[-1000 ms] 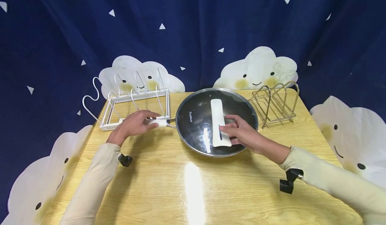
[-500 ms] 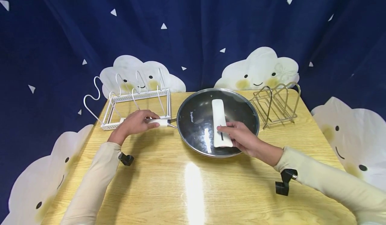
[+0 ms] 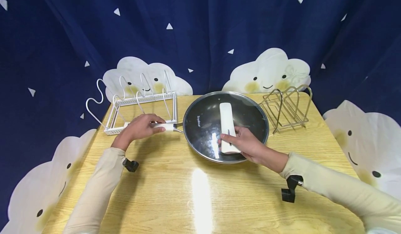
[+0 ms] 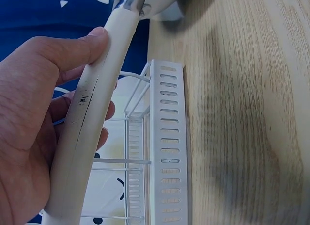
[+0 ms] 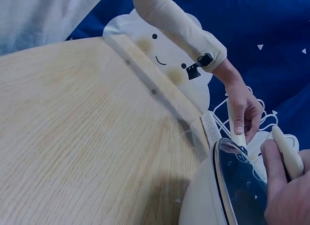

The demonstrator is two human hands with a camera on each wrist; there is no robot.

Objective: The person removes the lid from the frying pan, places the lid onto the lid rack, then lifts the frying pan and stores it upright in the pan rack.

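Observation:
A large frying pan [image 5: 199, 200] stands on the wooden table, covered by a dark glass lid [image 3: 203, 105] with a metal rim. My left hand [image 3: 144, 126] grips the pan's cream handle [image 4: 92, 113], fingers curled round its far side and thumb along it. Across the lid runs a long white lid handle [image 3: 226, 115]. My right hand [image 3: 247, 143] holds this handle near its front end, thumb over the top beside a dark slot and fingers reaching beneath to the other side. The right wrist view shows the fingers wrapped about it too.
At the left, just behind the pan handle, stands a white wire rack [image 3: 141, 100] with tall loops. A metal wire rack [image 3: 286, 110] stands close to the pan's right side. Behind the table hangs a blue curtain [image 3: 200, 35] with cloud patterns.
My right hand has moved left onto the lid handle, from touching its side to gripping it with thumb over the top. My left hand keeps its grip; pan and lid stay put.

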